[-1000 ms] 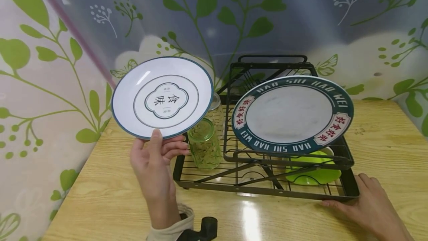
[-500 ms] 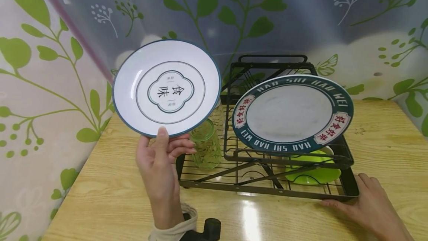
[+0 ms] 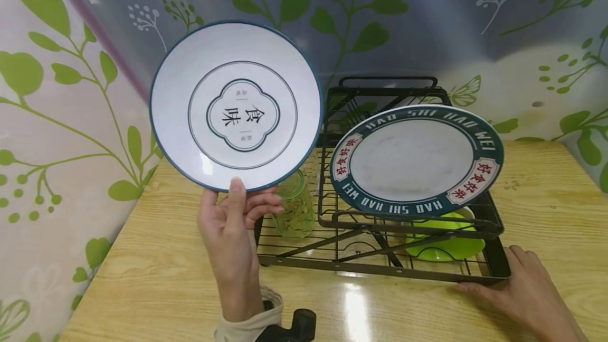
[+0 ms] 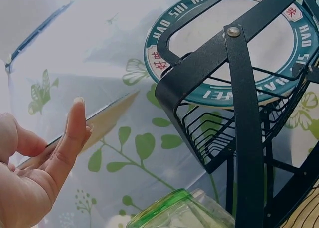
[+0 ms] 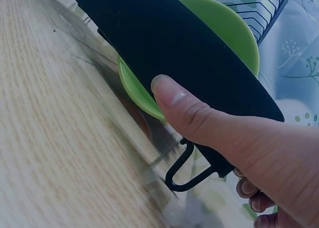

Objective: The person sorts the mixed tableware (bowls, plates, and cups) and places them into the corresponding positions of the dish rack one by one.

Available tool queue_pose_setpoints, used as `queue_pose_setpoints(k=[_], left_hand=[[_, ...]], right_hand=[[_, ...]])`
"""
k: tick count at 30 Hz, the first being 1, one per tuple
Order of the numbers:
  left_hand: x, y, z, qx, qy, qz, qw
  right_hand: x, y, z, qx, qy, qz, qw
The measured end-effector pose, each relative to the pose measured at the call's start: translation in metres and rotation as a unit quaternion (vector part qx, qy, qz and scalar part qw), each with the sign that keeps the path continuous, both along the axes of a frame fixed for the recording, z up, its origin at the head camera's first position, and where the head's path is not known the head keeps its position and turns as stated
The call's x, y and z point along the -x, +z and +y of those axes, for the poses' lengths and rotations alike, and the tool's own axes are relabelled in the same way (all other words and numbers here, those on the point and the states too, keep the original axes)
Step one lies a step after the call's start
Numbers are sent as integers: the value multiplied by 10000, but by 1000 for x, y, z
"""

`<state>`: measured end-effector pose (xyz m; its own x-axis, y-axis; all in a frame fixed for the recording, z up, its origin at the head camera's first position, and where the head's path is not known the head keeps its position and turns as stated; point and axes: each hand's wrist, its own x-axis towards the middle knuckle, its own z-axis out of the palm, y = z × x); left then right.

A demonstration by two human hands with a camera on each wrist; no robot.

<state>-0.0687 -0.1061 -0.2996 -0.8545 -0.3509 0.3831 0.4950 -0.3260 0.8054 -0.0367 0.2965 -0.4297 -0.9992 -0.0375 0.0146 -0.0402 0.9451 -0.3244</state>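
Note:
My left hand point(image 3: 235, 241) pinches the lower edge of a white plate point(image 3: 236, 141) with a blue rim, thumb on its face and fingers behind. The plate is held up, face towards the head camera; the left wrist view shows this plate point(image 4: 109, 121) nearly edge-on. My right hand point(image 3: 529, 292) grips the right end of a black two-tier dish rack point(image 3: 380, 271). In the right wrist view its thumb point(image 5: 184, 103) presses the rack's black end panel point(image 5: 194, 58), fingers curled behind. A larger green-rimmed plate point(image 3: 410, 162) leans on the rack's upper tier.
An upside-down green glass point(image 3: 295, 215) stands at the rack's left, with a clear glass partly hidden behind it. Green dishware point(image 3: 444, 249) sits on the lower tier at the right. The wooden table point(image 3: 142, 268) meets a leaf-patterned backdrop point(image 3: 427, 30).
My left hand has raised the white plate and moved slightly right, tilting it more upright to face the head camera. The right hand and the rack look almost unchanged.

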Motion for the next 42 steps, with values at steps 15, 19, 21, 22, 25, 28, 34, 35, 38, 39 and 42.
queue_pose_setpoints(k=[15, 19, 21, 22, 25, 28, 34, 35, 38, 39, 42], left_hand=[[1, 0, 6, 281, -193, 212, 9992], [0, 1, 6, 264, -128, 197, 9994], [0, 1, 6, 213, -117, 221, 9995], [0, 1, 6, 196, -115, 251, 9994], [1, 1, 7, 200, -88, 337, 9992], [1, 1, 9, 230, 15, 434, 9988], [-1, 2, 15, 213, 327, 654, 9971], [-1, 3, 16, 219, 351, 716, 9966], [-3, 5, 19, 360, 411, 857, 9948], [-4, 6, 20, 433, 419, 893, 9942], [-6, 9, 23, 683, 397, 946, 9924]], right_hand=[[0, -1, -1, -6, -34, 27, 10000], [-1, -2, -1, 3, -17, 107, 9999], [-2, -3, -1, 8, -3, 176, 9998], [-2, -4, -1, 10, 3, 184, 9998], [-3, -5, -1, 2, 15, 209, 9998], [-3, -6, 0, -5, 12, 174, 9998], [-2, -4, 0, -106, 25, 180, 9998], [-2, -3, -1, -119, 27, 206, 9997], [-2, -2, -1, -116, 48, 274, 9995], [-2, -2, -1, -113, 63, 294, 9995], [-2, -1, -1, -121, 82, 294, 9995]])
